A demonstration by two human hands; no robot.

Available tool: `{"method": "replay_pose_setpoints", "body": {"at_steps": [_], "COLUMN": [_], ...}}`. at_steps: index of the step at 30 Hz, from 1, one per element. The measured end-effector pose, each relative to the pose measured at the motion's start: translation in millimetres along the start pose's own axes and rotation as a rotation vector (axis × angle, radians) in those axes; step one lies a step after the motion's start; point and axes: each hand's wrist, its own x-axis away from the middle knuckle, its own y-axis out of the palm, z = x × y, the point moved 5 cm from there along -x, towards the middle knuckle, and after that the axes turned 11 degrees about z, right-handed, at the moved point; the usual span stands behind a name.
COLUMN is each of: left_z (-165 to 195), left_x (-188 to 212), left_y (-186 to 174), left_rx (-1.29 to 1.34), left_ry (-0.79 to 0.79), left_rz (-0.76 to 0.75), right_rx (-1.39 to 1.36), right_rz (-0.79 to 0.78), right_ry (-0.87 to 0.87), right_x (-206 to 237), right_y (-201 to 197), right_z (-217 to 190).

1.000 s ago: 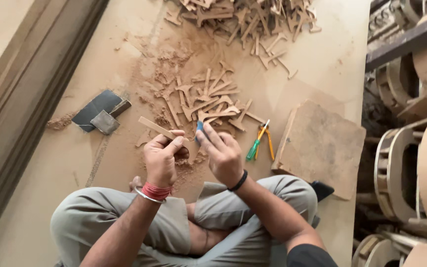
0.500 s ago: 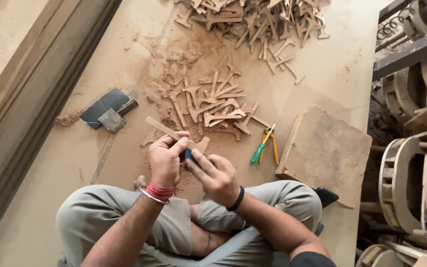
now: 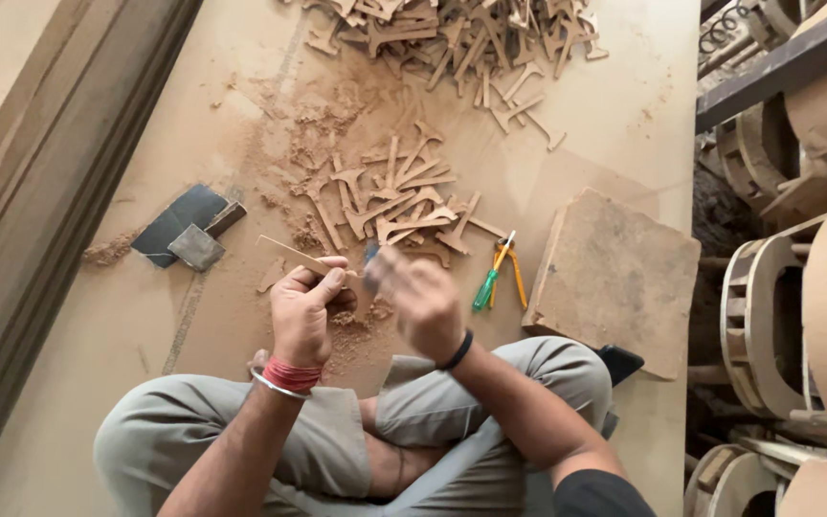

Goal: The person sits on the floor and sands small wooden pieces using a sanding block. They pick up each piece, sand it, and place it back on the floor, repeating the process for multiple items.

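On the floor, a person sits cross-legged on a wide tan board (image 3: 98, 316) dusted with sawdust. Their left hand (image 3: 303, 311), with red thread and a metal bangle at the wrist, has its fingers closed around a thin wooden strip (image 3: 294, 254) that sticks out up and to the left, held just above the lap. The right hand (image 3: 423, 302), wearing a dark band at the wrist, is blurred beside it; its fingers seem wrapped around a small bluish tool (image 3: 371, 254) that meets the strip, though the blur makes the grip hard to judge.

A mound of sawdust (image 3: 351, 325) lies directly under the hands. Just beyond them sits a loose heap of cut wooden pieces (image 3: 394, 196), and a larger pile of similar pieces (image 3: 461, 33) lies farther off at the board's far end. A green-handled screwdriver (image 3: 490, 278) and an orange-handled tool (image 3: 514, 273) lie together to the right of the nearer heap. Beside these is a square brown slab (image 3: 614, 278). To the left lie dark sheets of sandpaper (image 3: 179, 225) with a small block (image 3: 195, 246) on them. Long timber mouldings (image 3: 40, 201) run along the left edge, and curved wooden frames (image 3: 777, 325) are stacked on the right.
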Motion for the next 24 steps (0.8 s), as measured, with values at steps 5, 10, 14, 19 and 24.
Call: {"method": "replay_pose_setpoints", "body": {"at_steps": [5, 10, 14, 19, 24], "left_z": [3, 8, 23, 53, 69], "left_x": [3, 7, 14, 42, 61], "left_y": [3, 8, 11, 31, 48], "left_rx": [-0.057, -0.093, -0.219, -0.721, -0.883], "left_ry": [0.040, 0.052, 0.130, 0.687, 0.955], "left_rz": [-0.007, 0.002, 0.010, 0.055, -0.009], "right_rx": [0.192, -0.022, 0.026, 0.025, 0.128], "right_rz": [0.117, 0.076, -0.028, 0.047, -0.084], "right_ry": [0.265, -0.066, -0.003, 0.082, 0.103], "right_x": [-22, -19, -19, -19, -12], "right_y": [-10, -13, -9, -13, -7], "right_z": [48, -10, -15, -8, -2]}}
